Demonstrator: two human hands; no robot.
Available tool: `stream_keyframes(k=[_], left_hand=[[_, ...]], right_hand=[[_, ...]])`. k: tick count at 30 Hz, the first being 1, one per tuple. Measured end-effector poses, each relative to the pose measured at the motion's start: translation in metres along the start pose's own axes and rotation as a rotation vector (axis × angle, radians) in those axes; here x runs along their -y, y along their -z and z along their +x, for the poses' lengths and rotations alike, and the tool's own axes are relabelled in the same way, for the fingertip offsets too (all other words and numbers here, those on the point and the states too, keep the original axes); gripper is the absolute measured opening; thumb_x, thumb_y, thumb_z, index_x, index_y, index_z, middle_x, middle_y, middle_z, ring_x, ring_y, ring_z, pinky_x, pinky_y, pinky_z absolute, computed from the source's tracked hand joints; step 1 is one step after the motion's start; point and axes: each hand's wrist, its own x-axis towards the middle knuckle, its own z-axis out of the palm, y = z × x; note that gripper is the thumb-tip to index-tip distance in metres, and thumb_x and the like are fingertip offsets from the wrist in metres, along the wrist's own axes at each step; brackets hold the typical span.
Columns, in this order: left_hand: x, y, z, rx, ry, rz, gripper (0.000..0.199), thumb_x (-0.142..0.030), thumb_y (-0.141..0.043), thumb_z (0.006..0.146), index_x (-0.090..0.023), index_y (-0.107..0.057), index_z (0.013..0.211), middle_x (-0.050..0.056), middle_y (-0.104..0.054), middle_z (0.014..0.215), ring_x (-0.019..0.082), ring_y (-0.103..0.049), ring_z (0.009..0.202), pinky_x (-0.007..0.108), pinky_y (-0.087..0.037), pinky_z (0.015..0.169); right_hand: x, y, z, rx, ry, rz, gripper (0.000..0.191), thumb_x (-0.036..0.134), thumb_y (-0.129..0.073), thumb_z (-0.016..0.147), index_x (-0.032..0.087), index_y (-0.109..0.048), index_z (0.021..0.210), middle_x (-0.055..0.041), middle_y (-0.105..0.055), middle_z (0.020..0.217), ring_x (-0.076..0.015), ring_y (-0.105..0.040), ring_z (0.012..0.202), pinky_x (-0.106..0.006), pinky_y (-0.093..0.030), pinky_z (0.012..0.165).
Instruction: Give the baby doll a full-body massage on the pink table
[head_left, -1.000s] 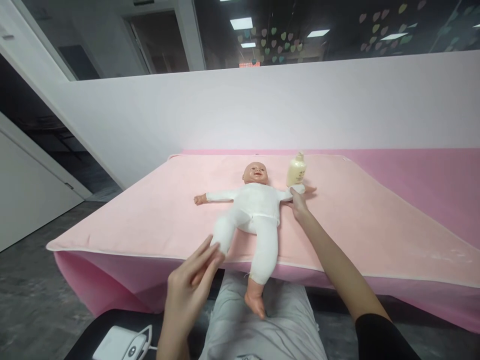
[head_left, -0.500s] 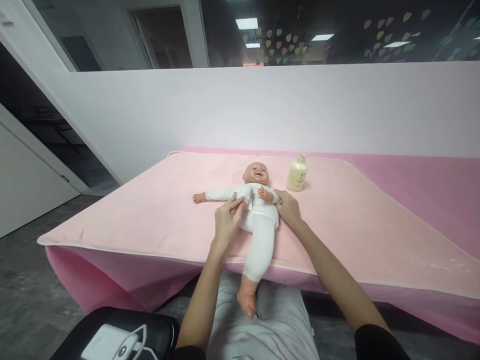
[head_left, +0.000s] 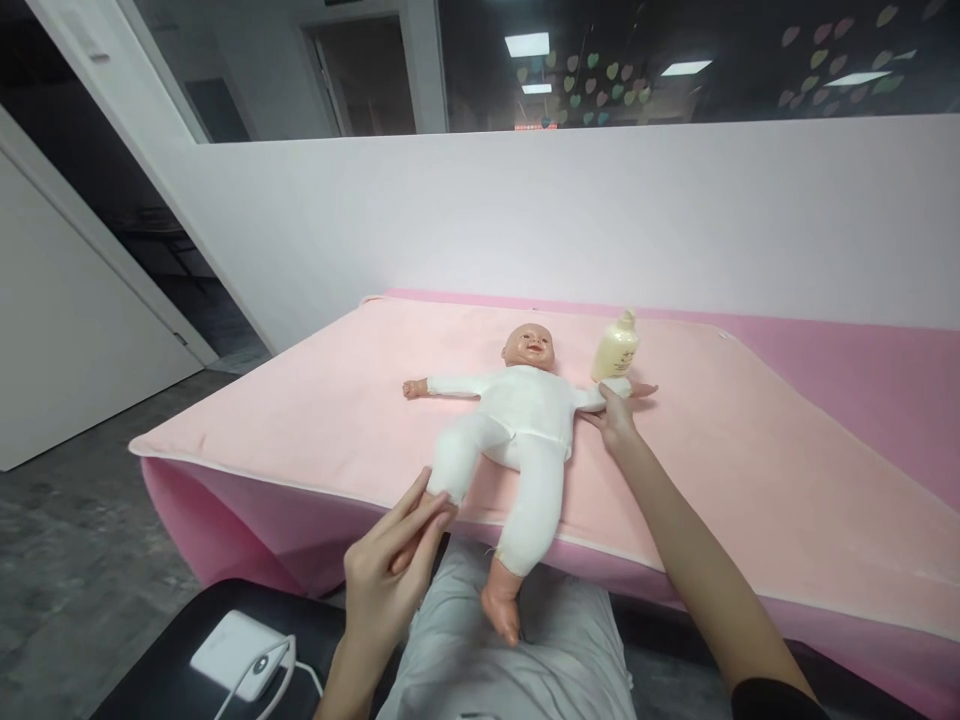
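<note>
Doll (head_left: pixel 527 408) on its back on a pink cloth (head_left: pixel 322 420), held at one leg and one arm.
The left hand (head_left: pixel 397 555) has its fingers wrapped round the lower end of the bent leg, the foot mostly hidden among them; the right hand (head_left: pixel 616 420) pinches the outstretched arm near the wrist, thumb on top, so the body lies between the two hands, with the other leg hanging over the edge. Just behind that arm stands a pale yellow bottle (head_left: pixel 616 345), its small dark lettering too tiny to read.
</note>
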Motion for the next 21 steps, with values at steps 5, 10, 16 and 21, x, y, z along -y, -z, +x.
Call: stream_keyframes(k=[5,10,16,21], left_hand=[[0.011,-0.064,0.079,0.14,-0.059,-0.061,0.023,-0.03,-0.061,0.084,-0.023,-0.075,0.102,0.006,-0.06,0.13,0.026,-0.065,0.108,0.034,-0.055,0.092],[0.022,-0.108,0.123,0.211,0.015,-0.12,0.026,-0.025,-0.059,0.084,-0.021,-0.074,0.104,0.009,-0.061,0.128,0.026,-0.063,0.112,0.037,-0.051,0.097],[0.011,-0.051,0.057,0.134,0.006,-0.118,0.023,-0.031,-0.061,0.084,-0.024,-0.074,0.102,0.005,-0.065,0.125,0.025,-0.062,0.115,0.034,-0.053,0.095],[0.018,-0.01,-0.006,0.166,0.021,0.014,0.02,-0.03,-0.06,0.085,-0.026,-0.075,0.096,0.006,-0.068,0.12,0.024,-0.067,0.106,0.032,-0.057,0.089]], right_hand=[[-0.005,-0.003,-0.016,0.027,0.442,-0.602,0.031,0.038,-0.062,0.072,0.017,-0.063,0.095,-0.0092,-0.068,0.095,-0.0256,-0.062,0.088,-0.04,-0.051,0.081],[-0.006,-0.006,-0.028,0.22,0.759,-0.906,0.035,0.028,-0.053,0.072,0.02,-0.064,0.104,-0.0087,-0.068,0.102,-0.0261,-0.06,0.093,-0.039,-0.048,0.084],[-0.004,0.0,-0.007,-0.059,0.332,-0.342,0.039,0.03,-0.06,0.072,0.018,-0.057,0.109,-0.0086,-0.066,0.107,-0.0244,-0.063,0.096,-0.038,-0.053,0.082],[0.011,0.006,0.002,0.047,-0.068,0.127,0.027,0.019,-0.048,0.079,0.019,-0.052,0.106,-0.0079,-0.064,0.107,-0.0201,-0.063,0.099,-0.038,-0.057,0.082]])
